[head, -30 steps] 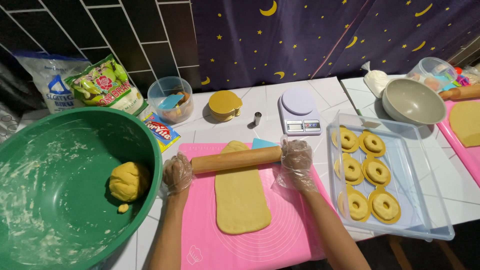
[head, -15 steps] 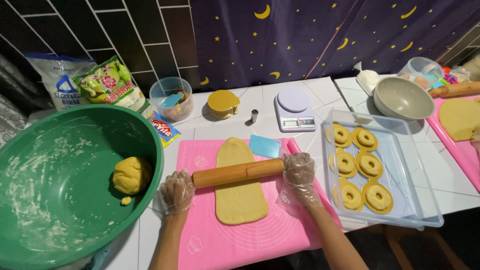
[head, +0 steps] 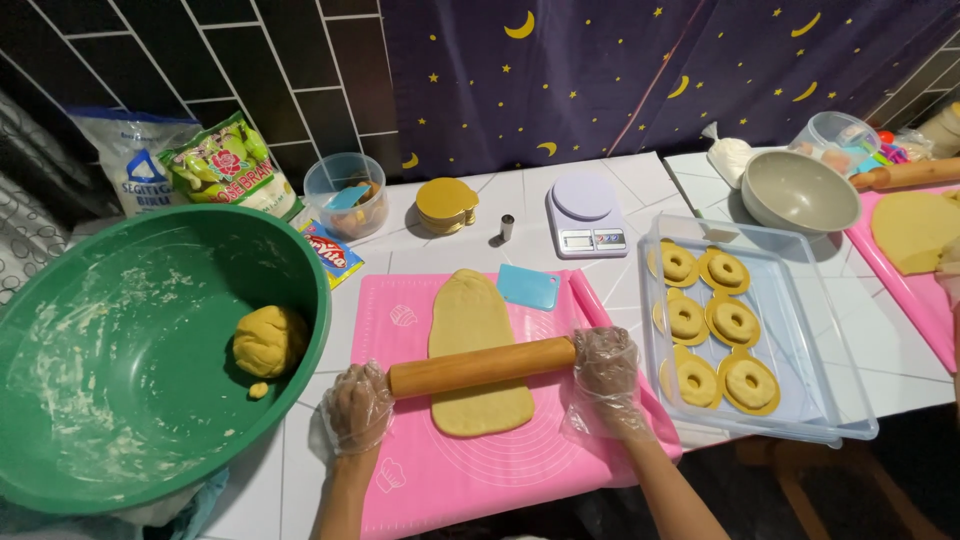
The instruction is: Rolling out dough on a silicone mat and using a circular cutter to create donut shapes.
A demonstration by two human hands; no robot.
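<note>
Head view, looking straight down at the worktop (head: 440, 250). Both hands wear thin plastic gloves and sit on the ends of a wooden rolling pin (head: 482, 366). The left hand (head: 357, 405) has its fingers curled over the left end, and the right hand (head: 604, 368) has its fingers wrapped around the right end. The pin lies across the lower part of a long oval of yellow dough (head: 476, 345), which rests flat on a pink mat (head: 400, 470).

Looks like the rolling-out step is in hand: the sheet is already long and fairly even. I'd say the next move calls for steady, level pressure from both hands along the sheet, so it doesn't go thin on one side.

Around it: a blue scraper (head: 528, 287) lies on the mat just beside the dough, a big green bowl (head: 130, 400) on the left holds a dough ball (head: 268, 341), and a clear tray (head: 800, 330) on the right holds ring-shaped pieces (head: 735, 322). A kitchen scale (head: 586, 214) sits behind the mat.
</note>
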